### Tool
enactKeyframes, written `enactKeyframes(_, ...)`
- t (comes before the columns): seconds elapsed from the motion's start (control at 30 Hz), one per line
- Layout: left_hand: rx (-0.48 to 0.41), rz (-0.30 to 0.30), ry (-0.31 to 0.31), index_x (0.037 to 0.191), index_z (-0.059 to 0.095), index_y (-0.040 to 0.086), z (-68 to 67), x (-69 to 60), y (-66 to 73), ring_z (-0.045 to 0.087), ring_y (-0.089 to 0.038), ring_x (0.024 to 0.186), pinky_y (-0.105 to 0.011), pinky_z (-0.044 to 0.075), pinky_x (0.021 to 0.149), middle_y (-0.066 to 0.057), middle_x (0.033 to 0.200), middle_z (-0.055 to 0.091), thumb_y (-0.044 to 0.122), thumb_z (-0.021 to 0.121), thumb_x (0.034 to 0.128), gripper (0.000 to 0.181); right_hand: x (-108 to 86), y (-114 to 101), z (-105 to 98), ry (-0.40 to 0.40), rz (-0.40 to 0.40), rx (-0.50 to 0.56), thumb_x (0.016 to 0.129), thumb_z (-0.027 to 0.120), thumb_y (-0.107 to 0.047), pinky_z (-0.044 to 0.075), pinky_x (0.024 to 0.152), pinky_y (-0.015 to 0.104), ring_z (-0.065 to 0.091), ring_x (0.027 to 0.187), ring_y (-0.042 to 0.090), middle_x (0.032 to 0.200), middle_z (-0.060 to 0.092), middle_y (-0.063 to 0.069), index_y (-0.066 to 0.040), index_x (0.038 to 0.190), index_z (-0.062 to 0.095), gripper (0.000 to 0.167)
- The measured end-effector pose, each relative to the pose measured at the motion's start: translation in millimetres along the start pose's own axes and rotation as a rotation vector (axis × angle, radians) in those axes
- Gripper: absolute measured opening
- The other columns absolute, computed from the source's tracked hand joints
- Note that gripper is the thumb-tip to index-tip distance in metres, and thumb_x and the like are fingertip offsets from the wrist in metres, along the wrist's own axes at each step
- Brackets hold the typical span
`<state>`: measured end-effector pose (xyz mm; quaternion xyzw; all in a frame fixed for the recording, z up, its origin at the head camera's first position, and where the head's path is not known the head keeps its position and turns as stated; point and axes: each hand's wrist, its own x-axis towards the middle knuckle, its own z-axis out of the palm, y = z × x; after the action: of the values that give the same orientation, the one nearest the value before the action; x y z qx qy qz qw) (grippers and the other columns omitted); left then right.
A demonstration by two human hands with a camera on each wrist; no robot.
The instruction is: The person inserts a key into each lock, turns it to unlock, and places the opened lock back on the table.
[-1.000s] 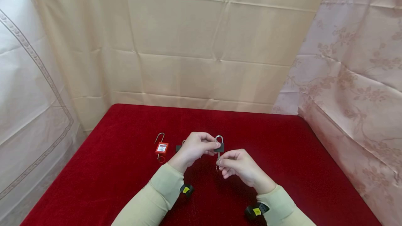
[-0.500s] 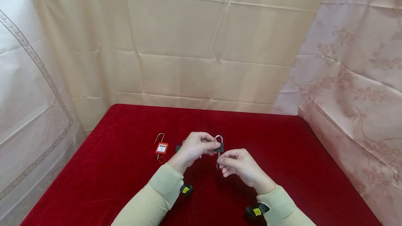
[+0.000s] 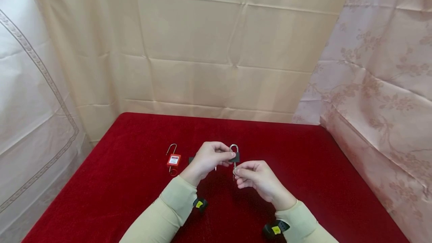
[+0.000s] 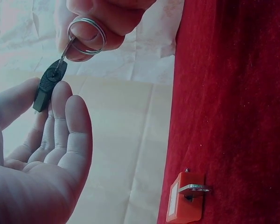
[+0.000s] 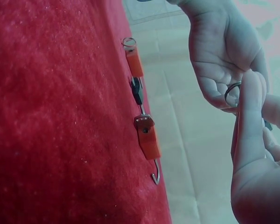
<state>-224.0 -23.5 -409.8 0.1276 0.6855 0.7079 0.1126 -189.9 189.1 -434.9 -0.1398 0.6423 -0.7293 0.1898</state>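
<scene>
My left hand pinches a small black padlock between thumb and fingers, above the table. Its silver shackle points up and looks closed. From below, my right hand pinches a key. In the left wrist view the key sits in the keyhole of the padlock, and a key ring hangs from it against the right fingers. How deep the key goes cannot be told.
On the red cloth-covered table a red padlock lies left of my hands, shackle raised, with a key ring. A black padlock is half hidden by my left hand. The right wrist view shows a second orange-red padlock beyond it.
Both hands, with the padlock and key, have shifted very slightly up and left. The key ring hangs at a slightly different angle below the right fingers. The padlocks on the table stay put.
</scene>
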Motion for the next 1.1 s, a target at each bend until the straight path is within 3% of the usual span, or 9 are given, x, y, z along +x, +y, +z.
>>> enactKeyframes(0.27,0.036,-0.019,0.006,0.098,0.073,-0.001,1.1,-0.1,-1.5,0.073,-0.037,0.083,-0.044,0.06,0.076,-0.016,0.089,0.075,0.014,0.08,0.088,0.02,-0.3,-1.9,0.5,0.068,0.013,0.015,0.097,0.068,-0.005,0.061,0.072,0.035,0.07,0.072,0.015,0.083,0.07,0.01,0.004,0.1,0.071,0.01)
enactKeyframes(0.47,0.009,-0.005,0.023,0.098,0.072,-0.004,2.0,0.5,-2.1,0.074,-0.027,0.076,-0.039,0.061,0.074,-0.012,0.086,0.075,0.01,0.08,0.0881,0.019,0.7,-3.4,3.1,0.124,0.031,0.07,0.096,0.07,-0.007,0.061,0.074,0.034,0.07,0.073,0.014,0.083,0.071,0.008,0.0,0.099,0.072,0.008)
enactKeyframes(0.7,0.036,-0.025,0.018,0.097,0.073,-0.001,2.9,0.9,-2.1,0.074,-0.036,0.083,-0.048,0.06,0.08,-0.009,0.084,0.075,0.014,0.081,0.0878,0.019,0.7,-4.1,4.5,0.177,0.045,0.11,0.095,0.072,-0.006,0.061,0.072,0.032,0.071,0.073,0.014,0.082,0.072,0.008,-0.001,0.098,0.073,0.006)
enactKeyframes(0.9,-0.009,0.012,-0.023,0.099,0.071,-0.006,-0.2,1.2,0.7,0.072,-0.022,0.076,-0.038,0.061,0.076,-0.01,0.085,0.073,0.006,0.077,0.0891,0.017,0.8,-4.8,4.5,0.17,0.046,0.124,0.095,0.072,-0.007,0.061,0.073,0.032,0.071,0.074,0.014,0.083,0.072,0.008,-0.001,0.099,0.073,0.007)
enactKeyframes(1.1,-0.03,0.026,-0.031,0.1,0.072,-0.007,-3.1,-0.8,2.5,0.071,-0.02,0.076,-0.038,0.061,0.076,-0.01,0.084,0.073,0.004,0.076,0.0894,0.016,0.8,-6.9,5.6,0.171,0.043,0.138,0.095,0.072,-0.007,0.061,0.074,0.033,0.071,0.074,0.014,0.083,0.072,0.008,-0.001,0.099,0.073,0.007)
